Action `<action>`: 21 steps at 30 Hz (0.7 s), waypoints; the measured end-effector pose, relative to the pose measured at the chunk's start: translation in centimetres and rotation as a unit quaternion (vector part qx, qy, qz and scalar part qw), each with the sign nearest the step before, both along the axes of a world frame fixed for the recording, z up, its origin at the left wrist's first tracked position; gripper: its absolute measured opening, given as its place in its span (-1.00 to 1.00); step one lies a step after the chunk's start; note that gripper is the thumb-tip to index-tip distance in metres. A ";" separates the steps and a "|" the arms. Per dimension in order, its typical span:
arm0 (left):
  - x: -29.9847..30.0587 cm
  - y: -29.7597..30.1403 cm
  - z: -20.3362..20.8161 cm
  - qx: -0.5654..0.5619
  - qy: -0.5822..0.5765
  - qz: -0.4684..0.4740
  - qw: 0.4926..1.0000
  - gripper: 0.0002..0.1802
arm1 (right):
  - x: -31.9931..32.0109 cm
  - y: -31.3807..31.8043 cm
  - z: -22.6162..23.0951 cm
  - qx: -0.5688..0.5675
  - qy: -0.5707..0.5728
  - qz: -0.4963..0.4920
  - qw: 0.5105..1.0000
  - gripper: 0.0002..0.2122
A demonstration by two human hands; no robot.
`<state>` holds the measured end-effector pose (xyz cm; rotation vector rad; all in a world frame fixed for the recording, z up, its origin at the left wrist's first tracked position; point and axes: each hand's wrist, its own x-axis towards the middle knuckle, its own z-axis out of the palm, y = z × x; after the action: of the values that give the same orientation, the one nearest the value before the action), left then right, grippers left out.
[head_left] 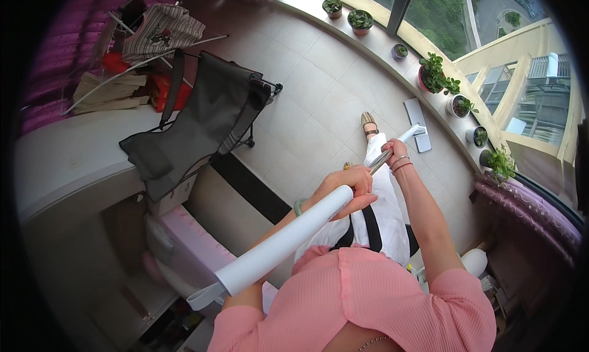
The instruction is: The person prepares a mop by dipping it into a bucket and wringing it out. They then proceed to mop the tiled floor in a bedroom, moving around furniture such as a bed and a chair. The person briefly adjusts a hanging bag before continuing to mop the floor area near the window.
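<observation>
White pole: runs forward-right to flat head
Right grip: closed round pole, nearer head
Left grip: wrapped too, palm contact hidden

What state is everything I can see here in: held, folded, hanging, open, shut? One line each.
Left hand: closed around the mop
Right hand: closed around it, nearer the pads
Mop: held slanting, pads toward the floor
Folding chair: unfolded
Striped garment: draped
Potted plants: leafy, along the windowsill
Right-side curtain: bunched together
Window: open or shut, cannot tell
</observation>
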<state>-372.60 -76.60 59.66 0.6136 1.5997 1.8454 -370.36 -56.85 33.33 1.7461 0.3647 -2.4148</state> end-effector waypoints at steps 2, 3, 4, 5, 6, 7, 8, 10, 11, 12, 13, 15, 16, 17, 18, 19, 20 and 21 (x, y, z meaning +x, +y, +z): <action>-3.3 -1.5 1.2 -0.016 0.026 0.027 0.999 -0.66 | -4.6 -2.0 0.2 -0.011 0.002 0.021 1.000 -0.85; -4.7 -2.5 1.8 -0.026 0.027 0.050 0.998 -0.66 | -6.9 -3.5 0.7 -0.007 0.005 0.034 0.999 -0.87; -6.4 -3.0 2.4 -0.035 0.032 0.073 0.996 -0.66 | -9.6 -4.9 1.3 -0.002 0.011 0.045 0.999 -0.89; -7.9 -3.5 2.9 -0.045 0.043 0.096 0.993 -0.65 | -11.9 -6.1 2.2 0.011 0.018 0.067 0.998 -0.90; -9.6 -3.9 3.5 -0.055 0.052 0.110 0.991 -0.65 | -14.4 -7.3 3.5 0.009 0.022 0.074 0.997 -0.89; -11.3 -4.2 4.3 -0.063 0.059 0.121 0.989 -0.65 | -16.7 -8.3 3.9 -0.004 0.027 0.094 0.995 -0.90; -13.1 -4.4 5.1 -0.073 0.065 0.133 0.986 -0.65 | -19.2 -9.2 4.4 -0.019 0.033 0.114 0.993 -0.90; -16.5 -4.3 5.6 -0.092 0.104 0.148 0.979 -0.66 | -23.8 -9.9 3.9 -0.075 0.032 0.129 0.988 -0.92; -18.3 -4.4 5.8 -0.102 0.119 0.150 0.976 -0.67 | -26.2 -10.3 3.6 -0.080 0.042 0.147 0.985 -0.91; -19.8 -4.5 5.9 -0.118 0.132 0.154 0.972 -0.67 | -28.1 -11.0 3.5 -0.089 0.051 0.168 0.980 -0.91; -21.3 -4.5 5.6 -0.117 0.142 0.171 0.968 -0.67 | -30.3 -11.6 3.4 -0.098 0.059 0.181 0.977 -0.90; -24.0 -4.8 5.3 -0.137 0.154 0.188 0.960 -0.66 | -34.5 -12.9 2.9 -0.117 0.073 0.206 0.969 -0.87; -25.2 -5.0 5.1 -0.147 0.160 0.195 0.956 -0.66 | -36.1 -13.5 2.4 -0.132 0.079 0.216 0.964 -0.88; -26.2 -5.2 4.9 -0.154 0.157 0.208 0.953 -0.66 | -37.6 -14.1 1.9 -0.147 0.084 0.225 0.960 -0.89; -27.3 -5.3 4.6 -0.161 0.158 0.221 0.949 -0.65 | -39.5 -14.9 1.6 -0.161 0.093 0.235 0.954 -0.90; -28.5 -5.6 4.3 -0.166 0.158 0.233 0.945 -0.65 | -41.2 -15.7 1.3 -0.165 0.093 0.250 0.950 -0.89; -29.9 -6.1 4.0 -0.166 0.163 0.243 0.942 -0.65 | -43.1 -16.6 0.9 -0.163 0.096 0.258 0.948 -0.89; -31.1 -6.6 3.6 -0.165 0.164 0.254 0.939 -0.64 | -44.7 -17.4 0.6 -0.161 0.095 0.267 0.946 -0.89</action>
<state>-403.72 -83.22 63.25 0.3889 2.4133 1.8117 -415.07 -74.27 33.93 1.1042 0.3782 -2.0992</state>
